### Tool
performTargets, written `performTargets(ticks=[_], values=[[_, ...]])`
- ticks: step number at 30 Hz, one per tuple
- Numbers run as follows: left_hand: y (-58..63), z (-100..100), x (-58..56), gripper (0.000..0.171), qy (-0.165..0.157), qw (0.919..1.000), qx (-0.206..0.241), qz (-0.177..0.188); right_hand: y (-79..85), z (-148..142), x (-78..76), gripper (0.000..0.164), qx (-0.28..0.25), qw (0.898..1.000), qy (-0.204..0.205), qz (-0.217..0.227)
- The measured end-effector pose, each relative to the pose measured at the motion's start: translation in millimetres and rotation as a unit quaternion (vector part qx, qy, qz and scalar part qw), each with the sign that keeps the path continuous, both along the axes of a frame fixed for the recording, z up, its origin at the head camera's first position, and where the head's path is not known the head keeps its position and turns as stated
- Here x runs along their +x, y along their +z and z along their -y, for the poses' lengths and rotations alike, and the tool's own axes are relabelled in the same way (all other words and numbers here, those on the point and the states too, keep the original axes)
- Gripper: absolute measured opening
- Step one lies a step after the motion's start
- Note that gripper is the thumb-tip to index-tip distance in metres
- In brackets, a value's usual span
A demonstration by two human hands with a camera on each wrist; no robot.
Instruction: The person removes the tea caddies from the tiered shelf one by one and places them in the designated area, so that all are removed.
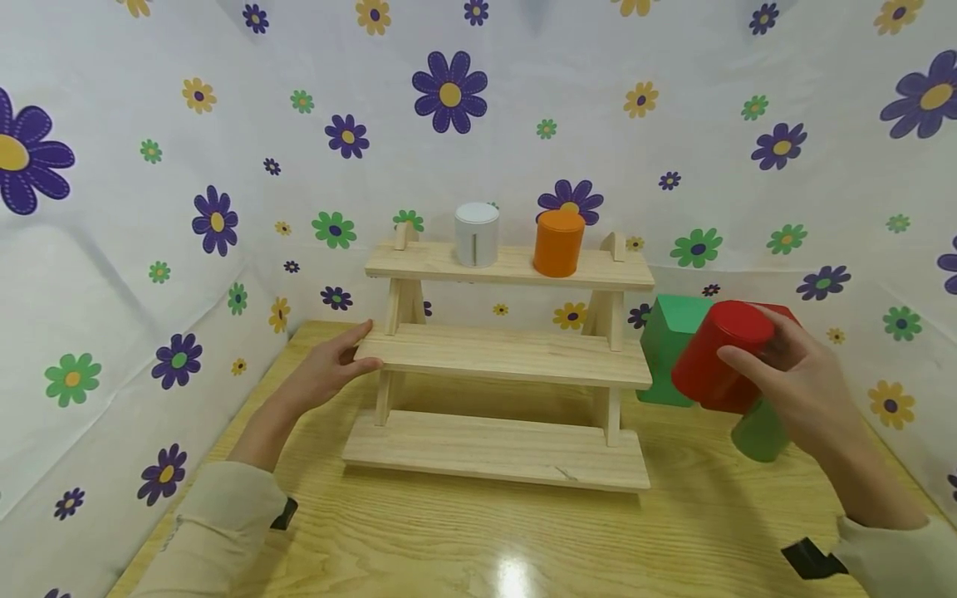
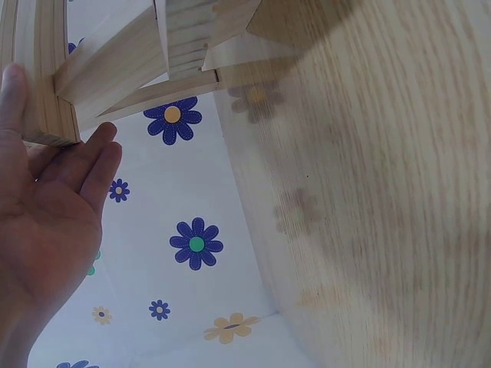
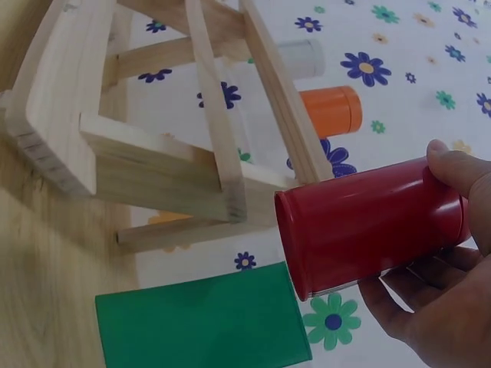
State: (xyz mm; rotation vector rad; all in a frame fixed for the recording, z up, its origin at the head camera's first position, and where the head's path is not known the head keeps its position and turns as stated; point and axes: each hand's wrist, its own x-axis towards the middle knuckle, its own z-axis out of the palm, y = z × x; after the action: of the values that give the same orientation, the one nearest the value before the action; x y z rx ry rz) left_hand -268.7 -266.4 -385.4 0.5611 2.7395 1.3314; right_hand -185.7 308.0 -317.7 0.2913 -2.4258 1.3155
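A three-tier wooden display shelf (image 1: 493, 353) stands on the table. At the left end of its middle tier, my left hand (image 1: 326, 371) grips the board, thumb on the front edge and fingers behind; the left wrist view shows the same hand (image 2: 57, 199) at the wood. My right hand (image 1: 811, 382) holds a red can (image 1: 721, 353) tilted in the air, right of the shelf. From the right wrist, this red can (image 3: 368, 226) lies between thumb and fingers. On the top tier sit a white can (image 1: 477, 235) and an orange can (image 1: 559, 243).
Behind the red can are a green box (image 1: 665, 357) and a red box (image 1: 781, 311), partly hidden. A green can (image 1: 758, 432) stands under my right hand. Flower-patterned cloth (image 1: 523, 158) hangs close around the table (image 1: 419, 531).
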Motion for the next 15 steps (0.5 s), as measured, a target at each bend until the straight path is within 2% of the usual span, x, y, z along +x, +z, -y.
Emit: performTargets(ticks=[6, 12, 15], values=[[-0.6, 0.6, -0.6, 0.081, 0.001, 1.0000, 0.004, 0.000, -12.1, -10.9, 2.1, 0.057, -0.002, 1.000, 0.016, 0.007], [-2.2, 1.0, -1.0, 0.081, -0.005, 0.9999, 0.010, 0.002, -28.7, -16.3, 3.0, 0.055, -0.082, 0.994, 0.073, 0.027], [-2.3, 0.8, -1.2, 0.080, -0.006, 1.0000, 0.008, -0.001, -36.1, -17.3, 4.0, 0.053, -0.069, 0.995, 0.061, 0.033]])
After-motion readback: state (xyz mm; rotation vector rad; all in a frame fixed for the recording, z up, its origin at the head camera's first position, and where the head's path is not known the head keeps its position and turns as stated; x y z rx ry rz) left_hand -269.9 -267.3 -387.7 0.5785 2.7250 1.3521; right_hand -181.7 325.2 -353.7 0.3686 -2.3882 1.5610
